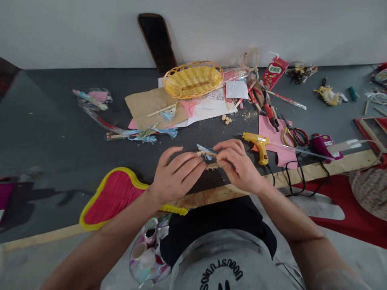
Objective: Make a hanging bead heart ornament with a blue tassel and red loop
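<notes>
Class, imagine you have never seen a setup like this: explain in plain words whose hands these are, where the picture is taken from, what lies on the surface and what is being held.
No machine here: these are a person's bare hands. The single picture comes from a camera worn on the head, looking forward and down.

On the dark table lie a yellow glue gun, scissors and a pink shape with a yellow edge. A woven basket sits on papers.

The left hand and right hand hold a rough brown strand between their fingers, beside light blue threads.
</notes>
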A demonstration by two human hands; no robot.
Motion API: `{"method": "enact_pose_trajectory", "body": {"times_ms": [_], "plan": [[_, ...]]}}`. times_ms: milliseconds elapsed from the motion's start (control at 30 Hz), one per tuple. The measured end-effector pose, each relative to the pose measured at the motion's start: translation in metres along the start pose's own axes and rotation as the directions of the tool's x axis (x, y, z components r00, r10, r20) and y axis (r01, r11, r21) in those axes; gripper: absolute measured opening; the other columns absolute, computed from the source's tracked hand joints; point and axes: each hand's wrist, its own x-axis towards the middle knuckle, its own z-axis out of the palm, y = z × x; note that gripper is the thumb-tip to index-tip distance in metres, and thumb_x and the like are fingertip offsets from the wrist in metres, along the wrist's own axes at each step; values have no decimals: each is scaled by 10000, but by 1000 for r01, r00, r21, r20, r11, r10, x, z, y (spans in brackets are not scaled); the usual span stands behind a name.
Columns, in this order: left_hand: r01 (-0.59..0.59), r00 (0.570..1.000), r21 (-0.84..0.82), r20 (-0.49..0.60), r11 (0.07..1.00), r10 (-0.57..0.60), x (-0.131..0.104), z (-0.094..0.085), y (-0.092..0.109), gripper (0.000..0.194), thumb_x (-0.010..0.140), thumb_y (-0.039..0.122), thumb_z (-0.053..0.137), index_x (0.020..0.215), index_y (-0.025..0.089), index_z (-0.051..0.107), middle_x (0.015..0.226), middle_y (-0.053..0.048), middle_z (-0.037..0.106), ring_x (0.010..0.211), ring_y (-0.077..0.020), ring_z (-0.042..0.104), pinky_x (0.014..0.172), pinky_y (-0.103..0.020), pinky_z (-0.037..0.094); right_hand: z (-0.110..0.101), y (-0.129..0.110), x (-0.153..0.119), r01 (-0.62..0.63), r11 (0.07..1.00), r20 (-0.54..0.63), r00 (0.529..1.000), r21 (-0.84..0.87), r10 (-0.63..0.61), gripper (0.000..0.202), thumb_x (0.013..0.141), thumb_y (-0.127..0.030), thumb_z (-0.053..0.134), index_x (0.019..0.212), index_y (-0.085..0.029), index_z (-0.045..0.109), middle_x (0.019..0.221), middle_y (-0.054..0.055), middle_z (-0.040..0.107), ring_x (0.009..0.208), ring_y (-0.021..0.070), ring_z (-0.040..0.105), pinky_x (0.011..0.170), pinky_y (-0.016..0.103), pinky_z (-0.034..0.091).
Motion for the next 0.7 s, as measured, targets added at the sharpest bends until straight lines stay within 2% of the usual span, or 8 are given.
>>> {"method": "enact_pose_trajectory", "body": {"times_ms": [100,200,300,367,433,567,633,700], "plan": [[103,994,-56,50,993,-100,-4,-3,-2,298,885,157,650,1085,375,687,1079,31,767,1033,-222,713,1041,-517,446,-8,3,-2,-129,984,-121,982,126,144,243,1027,-250,374,840,-227,527,934,57,620,899,194,564,845,374,433],[47,998,53,32,998,-49,-5,-8,-1,248,865,167,663,1015,358,712,1024,18,776,975,-221,724,992,-506,495,-16,10,-6,-276,942,-161,938,191,307,379,1048,-346,355,731,-222,521,705,10,510,631,146,446,641,316,380],[66,998,10,-18,998,-65,-3,-12,5,178,840,179,683,944,320,717,959,8,782,930,-216,730,950,-467,537,-17,18,-12,-297,924,-102,939,242,329,320,1011,-390,481,769,-215,597,759,18,569,664,141,482,650,305,398],[236,971,-145,-8,961,-240,-1,-14,12,102,852,221,670,924,279,713,956,-19,779,930,-215,727,922,-430,562,-15,22,-15,-294,895,-63,941,335,332,179,961,-388,589,960,-224,661,940,39,638,813,161,567,739,307,454],[490,864,-352,72,798,-499,1,-14,19,103,876,301,655,941,242,709,941,-47,773,886,-210,723,836,-373,590,-11,23,-17,-324,824,12,933,466,360,265,951,-411,608,1154,-247,656,1082,53,659,944,175,608,821,317,490],[750,521,-637,404,178,-752,6,-11,25,280,818,462,732,940,211,708,817,-45,750,722,-189,702,685,-308,603,-1,17,-16,-415,596,205,898,688,390,368,980,-515,527,1204,-267,679,1132,52,705,1024,175,648,896,329,520],[738,439,-674,508,-26,-741,9,-9,23,320,766,479,780,918,207,708,796,-34,736,695,-178,690,658,-302,611,3,13,-15,-435,519,258,889,736,379,392,961,-553,539,1151,-253,704,1035,46,724,932,161,662,833,312,540],[724,404,-680,557,-119,-726,11,-7,20,341,731,479,810,895,199,706,786,-29,722,688,-171,681,622,-293,612,6,9,-13,-449,484,276,879,751,389,373,926,-551,598,1077,-232,719,928,34,719,811,140,651,735,282,544]]}}
